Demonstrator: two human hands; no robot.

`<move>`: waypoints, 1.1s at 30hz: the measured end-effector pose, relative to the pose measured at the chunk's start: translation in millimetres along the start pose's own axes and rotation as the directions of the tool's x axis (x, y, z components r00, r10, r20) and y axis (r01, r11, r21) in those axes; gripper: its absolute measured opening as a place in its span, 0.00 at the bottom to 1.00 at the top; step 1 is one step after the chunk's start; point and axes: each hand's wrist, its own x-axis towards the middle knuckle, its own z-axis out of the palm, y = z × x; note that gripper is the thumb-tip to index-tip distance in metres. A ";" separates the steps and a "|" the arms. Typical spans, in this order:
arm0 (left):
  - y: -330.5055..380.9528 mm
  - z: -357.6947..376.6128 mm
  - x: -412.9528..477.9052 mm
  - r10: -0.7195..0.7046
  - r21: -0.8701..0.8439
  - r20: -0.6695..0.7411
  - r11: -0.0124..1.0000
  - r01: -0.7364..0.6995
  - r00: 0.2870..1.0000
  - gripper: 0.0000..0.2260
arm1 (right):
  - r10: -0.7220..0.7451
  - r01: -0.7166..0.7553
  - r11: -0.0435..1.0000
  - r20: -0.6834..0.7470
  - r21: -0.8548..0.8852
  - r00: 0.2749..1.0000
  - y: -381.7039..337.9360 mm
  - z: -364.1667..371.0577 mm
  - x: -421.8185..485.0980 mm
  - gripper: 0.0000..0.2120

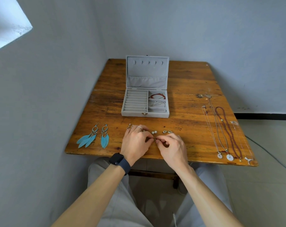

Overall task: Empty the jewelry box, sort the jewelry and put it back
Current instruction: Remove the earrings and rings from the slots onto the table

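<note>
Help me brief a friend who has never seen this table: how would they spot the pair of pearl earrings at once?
Start at the open grey jewelry box in the middle of the wooden table, then come toward the table's near edge. Just beyond the fingertips of the left hand and right hand lie the pearl earrings. They are two plain white round beads side by side, unlike the gold-toned studs to their right.

Jewelry box (145, 102) at table (188, 79) centre, feather earrings (94, 136) front-left, necklaces (224, 131) along right edge.

Your arms are bare; a dark smartwatch (117, 159) wraps your left wrist, a ring (139, 127) beyond it, grey trousers (116, 202) below
</note>
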 end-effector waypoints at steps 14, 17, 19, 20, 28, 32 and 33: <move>-3.4 -10.1 -0.1 0.020 0.028 0.035 0.999 -0.021 0.999 0.10 | 0.021 -0.022 1.000 0.076 0.022 0.997 -3.4 -8.4 -1.2 0.09; -10.6 -20.7 1.5 0.026 0.032 -0.011 0.999 -0.025 1.000 0.11 | 0.021 -0.029 0.996 0.109 0.079 0.994 -4.8 -15.6 0.6 0.11; -19.1 -29.8 7.2 0.028 0.045 -0.048 0.999 -0.026 0.998 0.11 | -0.016 0.005 0.995 0.113 0.101 0.993 -5.5 -21.5 4.2 0.11; -24.0 -34.2 11.1 0.025 0.054 -0.060 0.998 -0.022 0.998 0.12 | -0.038 0.026 0.994 0.113 0.107 0.993 -5.7 -24.5 7.1 0.11; -50.2 -53.8 66.9 -0.005 0.096 -0.042 0.995 0.009 0.999 0.16 | -0.126 0.119 0.991 0.110 0.069 0.986 -18.0 -30.5 71.7 0.11; -53.0 -45.3 92.3 0.000 0.078 0.024 0.997 -0.002 1.000 0.19 | -0.152 0.162 0.986 0.170 -0.041 0.974 -26.0 -18.1 112.2 0.12; -53.2 -42.2 96.7 0.002 0.083 0.062 0.997 -0.007 0.998 0.21 | -0.155 0.172 0.982 0.190 -0.077 0.969 -28.2 -13.7 120.7 0.12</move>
